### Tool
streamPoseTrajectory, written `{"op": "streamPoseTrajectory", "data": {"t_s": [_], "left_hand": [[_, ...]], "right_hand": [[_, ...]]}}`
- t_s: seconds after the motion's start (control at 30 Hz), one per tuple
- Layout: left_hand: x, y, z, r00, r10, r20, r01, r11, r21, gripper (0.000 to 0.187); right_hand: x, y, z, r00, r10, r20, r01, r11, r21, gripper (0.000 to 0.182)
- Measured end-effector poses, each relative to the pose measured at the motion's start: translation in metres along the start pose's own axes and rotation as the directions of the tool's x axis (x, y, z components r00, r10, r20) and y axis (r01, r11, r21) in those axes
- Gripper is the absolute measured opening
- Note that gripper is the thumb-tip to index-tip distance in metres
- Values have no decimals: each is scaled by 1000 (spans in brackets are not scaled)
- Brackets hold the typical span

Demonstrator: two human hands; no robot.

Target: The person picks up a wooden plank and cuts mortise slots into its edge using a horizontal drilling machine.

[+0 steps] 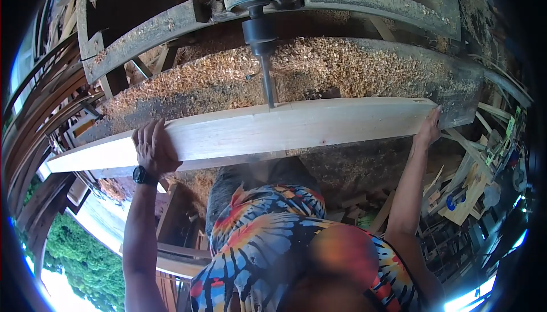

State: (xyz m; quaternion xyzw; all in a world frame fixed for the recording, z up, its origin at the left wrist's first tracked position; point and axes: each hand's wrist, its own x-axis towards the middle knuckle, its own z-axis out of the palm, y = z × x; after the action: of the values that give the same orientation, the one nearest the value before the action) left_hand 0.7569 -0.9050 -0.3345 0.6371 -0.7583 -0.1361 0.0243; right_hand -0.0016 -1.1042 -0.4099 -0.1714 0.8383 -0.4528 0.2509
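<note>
A long pale wooden beam (296, 127) lies across the view on a dark worktable. My left hand (155, 148), with a black watch at the wrist, rests over the beam left of its middle, fingers across the top face. At the beam's right end my right hand (430, 125) grips the edge, fingers on the end and the thumb side partly hidden. Between the hands, a vertical drill bit (268, 81) under a dark chuck (259, 31) meets the beam's far edge; its tip is at or in the wood.
Wood shavings (353, 67) cover the worktable (461, 98) behind the beam. A grey curved machine frame (376, 1) runs across the top. Stacked boards (40, 112) stand at the left; scrap wood (464, 189) and clutter lie at the lower right.
</note>
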Motion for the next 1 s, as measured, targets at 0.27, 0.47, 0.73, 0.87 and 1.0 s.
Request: {"op": "streamPoseTrajectory", "data": {"t_s": [0.27,0.47,0.73,0.87,1.0], "left_hand": [[-2,-4,0,1000,-9,23,9,1000,9,109],[-1,-2,-2,1000,-16,10,16,1000,-3,108],[2,-1,-1,1000,0,-13,0,1000,3,107],[4,-2,-4,1000,7,-14,-7,1000,-22,108],[4,-3,-4,1000,3,2,-3,1000,-21,108]], "right_hand": [[3,0,-2,1000,12,9,-11,999,-36,78],[-9,-8,4,1000,4,20,-4,999,-36,74],[-5,-6,3,1000,-3,20,4,999,-31,73],[-13,-14,11,999,-5,38,5,1000,2,73],[-11,-15,11,999,-20,32,20,1000,-16,68]]}}
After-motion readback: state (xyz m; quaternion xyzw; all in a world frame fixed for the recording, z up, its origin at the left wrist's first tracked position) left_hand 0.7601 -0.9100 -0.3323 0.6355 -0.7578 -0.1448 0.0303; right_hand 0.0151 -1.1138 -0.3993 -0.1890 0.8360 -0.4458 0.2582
